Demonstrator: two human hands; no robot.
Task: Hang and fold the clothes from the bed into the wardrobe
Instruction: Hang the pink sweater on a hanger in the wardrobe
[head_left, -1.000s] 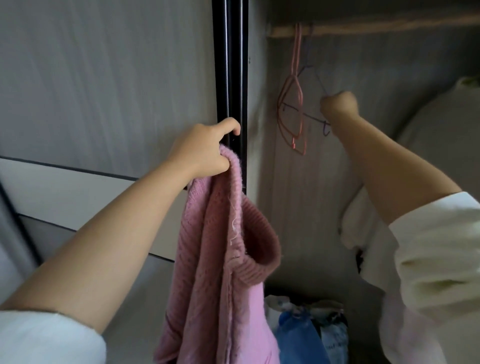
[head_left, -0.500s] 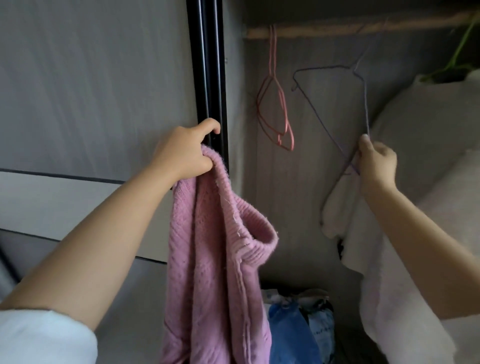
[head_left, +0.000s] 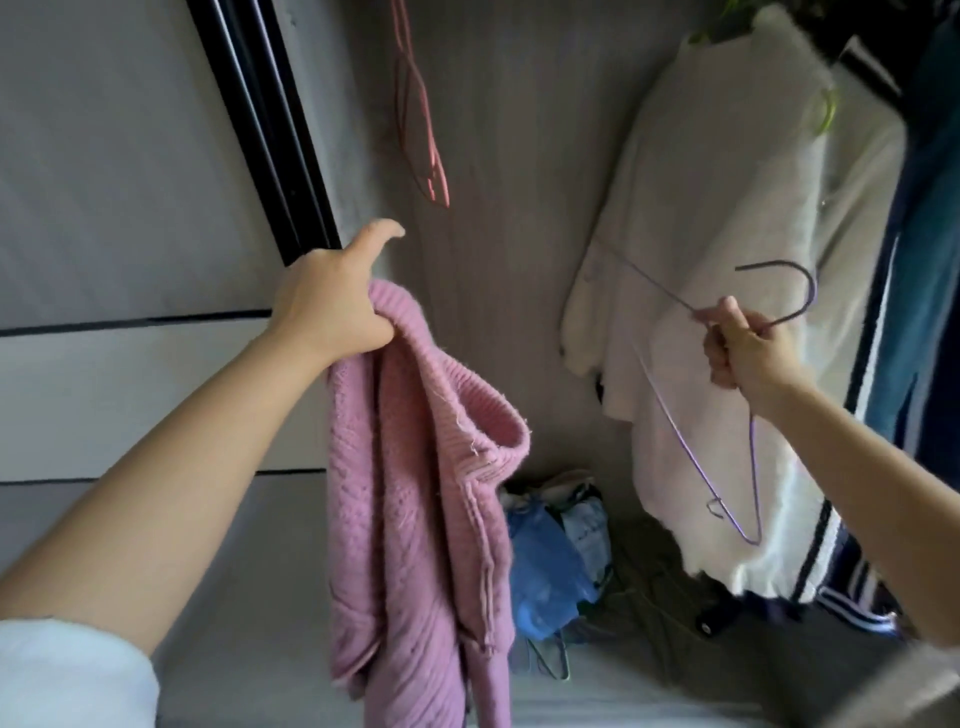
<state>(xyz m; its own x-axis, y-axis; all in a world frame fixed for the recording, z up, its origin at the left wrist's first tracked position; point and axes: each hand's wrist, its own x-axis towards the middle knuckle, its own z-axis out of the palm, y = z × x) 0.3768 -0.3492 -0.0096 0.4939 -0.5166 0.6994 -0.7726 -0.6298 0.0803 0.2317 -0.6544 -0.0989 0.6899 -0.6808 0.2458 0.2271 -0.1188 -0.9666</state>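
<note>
Here, the left hand (head_left: 332, 306) has its fingers bunched tightly round the top of a pink sweater (head_left: 415, 519), with the forefinger poking out toward the black edge of the wardrobe door (head_left: 270, 130). The sweater hangs straight down from those fingers, its ribbed collar sagging open just below and to the right of them. Above and to the right of the fingers, a red hanger (head_left: 421, 119) dangles inside the wardrobe. Lower down sits a blue bag (head_left: 545, 566). Further right, the right hand (head_left: 743, 353) pinches the neck of a purple wire hanger (head_left: 696, 441), hook up, frame slanting below the fingers, in front of a hanging white sweater (head_left: 727, 182).
</note>
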